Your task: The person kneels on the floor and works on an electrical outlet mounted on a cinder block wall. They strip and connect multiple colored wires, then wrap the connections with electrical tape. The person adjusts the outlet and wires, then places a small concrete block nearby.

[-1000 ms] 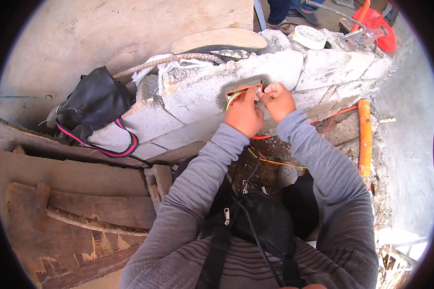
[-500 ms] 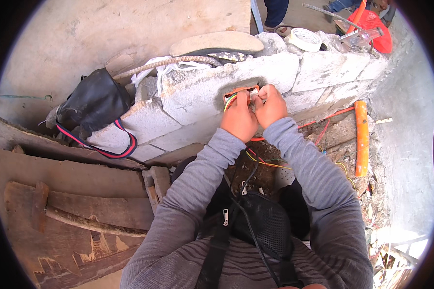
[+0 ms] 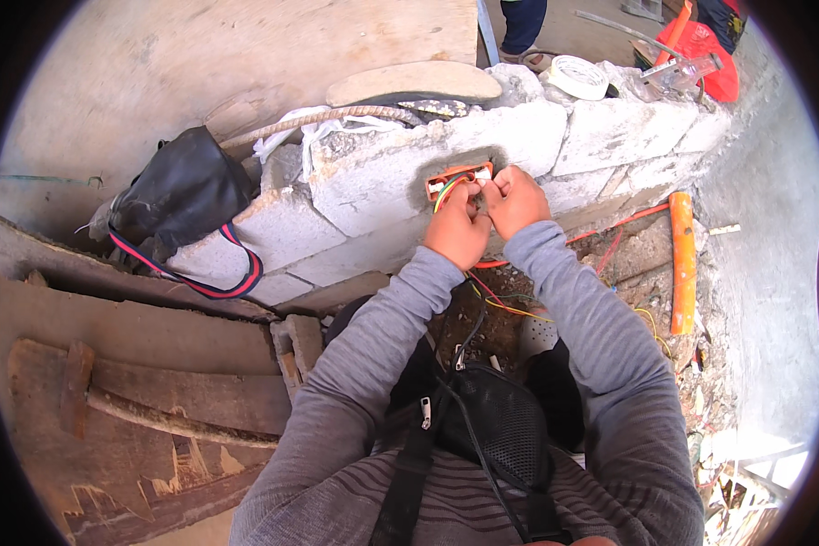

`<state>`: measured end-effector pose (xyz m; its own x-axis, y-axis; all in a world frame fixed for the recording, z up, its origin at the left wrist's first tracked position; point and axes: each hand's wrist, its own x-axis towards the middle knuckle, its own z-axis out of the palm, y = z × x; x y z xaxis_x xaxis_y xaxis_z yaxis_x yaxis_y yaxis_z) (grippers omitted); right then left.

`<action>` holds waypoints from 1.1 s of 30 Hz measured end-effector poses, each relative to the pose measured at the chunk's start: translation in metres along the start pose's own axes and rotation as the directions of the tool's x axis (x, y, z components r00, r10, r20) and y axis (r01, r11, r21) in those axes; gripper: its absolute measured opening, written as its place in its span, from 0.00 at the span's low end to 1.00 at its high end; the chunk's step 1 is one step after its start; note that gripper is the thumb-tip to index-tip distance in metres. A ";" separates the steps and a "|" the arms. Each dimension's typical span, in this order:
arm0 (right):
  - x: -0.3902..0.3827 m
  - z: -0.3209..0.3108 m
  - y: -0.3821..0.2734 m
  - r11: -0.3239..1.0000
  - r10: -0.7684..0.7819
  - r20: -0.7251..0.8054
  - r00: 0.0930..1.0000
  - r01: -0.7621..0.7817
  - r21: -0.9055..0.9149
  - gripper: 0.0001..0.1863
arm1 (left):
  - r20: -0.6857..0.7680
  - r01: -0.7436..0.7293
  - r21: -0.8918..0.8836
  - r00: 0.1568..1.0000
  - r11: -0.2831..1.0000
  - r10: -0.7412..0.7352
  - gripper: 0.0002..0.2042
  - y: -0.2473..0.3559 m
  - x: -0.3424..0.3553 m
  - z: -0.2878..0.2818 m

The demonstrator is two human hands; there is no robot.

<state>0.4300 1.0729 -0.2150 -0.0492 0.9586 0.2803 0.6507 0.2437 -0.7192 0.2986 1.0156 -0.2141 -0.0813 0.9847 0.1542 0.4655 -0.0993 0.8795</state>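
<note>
An orange electrical box is set in a chipped recess in the concrete block wall, with coloured wires looping out of it and small white pieces at its ends. My left hand is just below the box, fingers curled in at the wires. My right hand touches the box's right end, thumb and forefinger closed by a white piece; exactly what the fingertips hold is partly hidden. More loose wires and a black crossbody bag lie below my forearms.
Atop the wall sit a tape roll, rebar and a red bag. A black bag hangs at left, above wooden boards. An orange pipe stands right. A person's leg shows beyond the wall.
My right hand has moved down and left, closer to my left hand. My left fingertips have dropped slightly, showing more of the box. The person beyond the wall has shifted.
</note>
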 end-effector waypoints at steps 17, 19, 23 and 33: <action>0.008 -0.061 0.000 0.994 0.013 0.150 0.989 0.004 -0.113 0.18 | 0.373 0.423 -0.891 0.889 0.164 -0.264 0.28 0.050 -0.003 0.013; 0.008 -0.064 0.008 0.998 0.010 0.139 0.990 -0.002 -0.061 0.17 | 0.393 0.402 -0.916 0.895 -0.002 -0.212 0.14 0.049 0.001 0.023; 0.011 -0.062 0.019 0.998 0.018 0.126 0.992 -0.011 -0.059 0.17 | 0.317 0.270 -0.938 0.922 -0.218 -0.223 0.08 0.055 0.001 0.040; 0.017 -0.059 0.029 0.997 0.034 0.188 0.981 -0.022 -0.069 0.17 | 0.270 0.185 -0.898 0.948 -0.399 -0.167 0.07 0.037 0.010 0.053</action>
<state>0.4928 1.0881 -0.1939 -0.1686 0.9770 0.1306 0.7025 0.2120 -0.6794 0.3621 1.0295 -0.2042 0.0828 0.9890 -0.1225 -0.9922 0.0933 0.0825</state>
